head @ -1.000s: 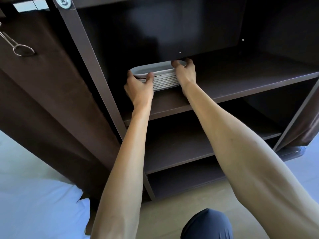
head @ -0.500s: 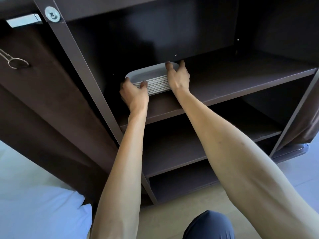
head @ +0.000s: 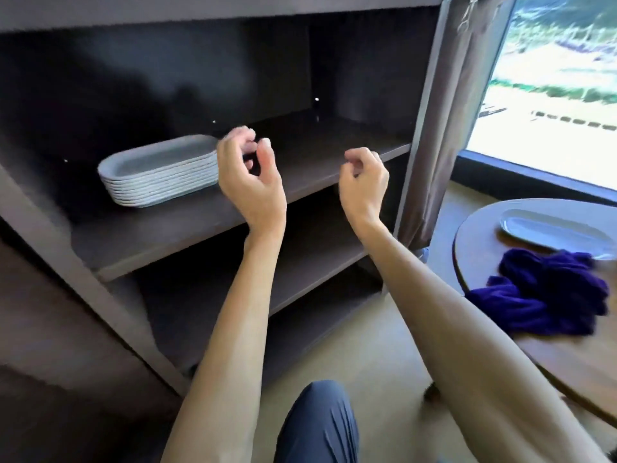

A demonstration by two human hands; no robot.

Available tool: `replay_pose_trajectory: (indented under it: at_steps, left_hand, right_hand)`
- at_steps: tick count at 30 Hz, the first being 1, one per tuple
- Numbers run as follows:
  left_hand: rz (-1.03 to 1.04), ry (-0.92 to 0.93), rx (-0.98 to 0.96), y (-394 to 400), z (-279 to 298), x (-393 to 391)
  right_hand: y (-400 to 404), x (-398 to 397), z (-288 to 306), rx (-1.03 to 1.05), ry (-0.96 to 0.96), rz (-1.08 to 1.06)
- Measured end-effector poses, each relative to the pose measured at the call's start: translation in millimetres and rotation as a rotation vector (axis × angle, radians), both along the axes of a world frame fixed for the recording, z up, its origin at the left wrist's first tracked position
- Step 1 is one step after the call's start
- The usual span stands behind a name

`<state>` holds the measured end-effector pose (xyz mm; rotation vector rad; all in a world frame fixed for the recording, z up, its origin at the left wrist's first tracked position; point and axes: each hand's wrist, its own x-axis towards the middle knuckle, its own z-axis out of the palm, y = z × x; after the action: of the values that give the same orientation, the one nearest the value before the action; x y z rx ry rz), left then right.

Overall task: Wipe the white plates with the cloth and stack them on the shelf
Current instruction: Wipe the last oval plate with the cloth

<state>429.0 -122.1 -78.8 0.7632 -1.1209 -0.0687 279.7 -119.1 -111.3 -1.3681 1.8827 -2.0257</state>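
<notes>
On the shelf (head: 207, 215), both hands have released the plates (head: 160, 175) (stacked).

Domestic room, likely living or dining area of home. Dark brown wooden shelving unit (head: 233, 208) fills left and far side, stack of white oblong plates (head: 157, 175) on upper shelf. Grey fabric curtain (head: 434, 128) hangs beside large window (head: 551, 95) far right, greenery outside. Round brown wooden table (head: 567, 355) near right carries crumpled purple cloth (head: 547, 292) and one white oblong plate (head: 554, 232). Beige floor (head: 377, 345).

Left hand (head: 252, 182); right hand (head: 364, 182); raised, empty
</notes>
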Motion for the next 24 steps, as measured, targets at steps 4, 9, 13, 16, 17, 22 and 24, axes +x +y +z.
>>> replay_pose_trajectory:
  at_steps: [4, 9, 13, 16, 17, 22, 24]
  left_hand:
    - [-0.366, -0.039, 0.194, 35, -30, -98]
    - [-0.639, -0.147, 0.386, 80, -70, -187]
    - [-0.749, -0.252, 0.575, 103, -95, -242]
    - [-0.768, -0.313, 0.666, 113, -111, -271]
    - [-0.754, -0.356, 0.690, 115, -117, -279]
    - [-0.691, -0.679, 0.787, 127, -151, -310]
    - [-0.622, -0.809, 0.766, 132, -159, -320]
  right_hand:
    - [71, -107, -37, 0.282, 0.001, -0.327]
    - [159, -197, -87, 0.716, 0.059, -0.605]
    - [211, -224, -132, 0.812, 0.257, -0.722]
    - [215, -238, -139, 0.848, 0.261, -0.773]
    - [214, -241, -138, 0.888, 0.257, -0.771]
    - [209, -252, -141, 0.931, 0.240, -0.794]
    - [207, -256, -139, 0.930, 0.246, -0.803]
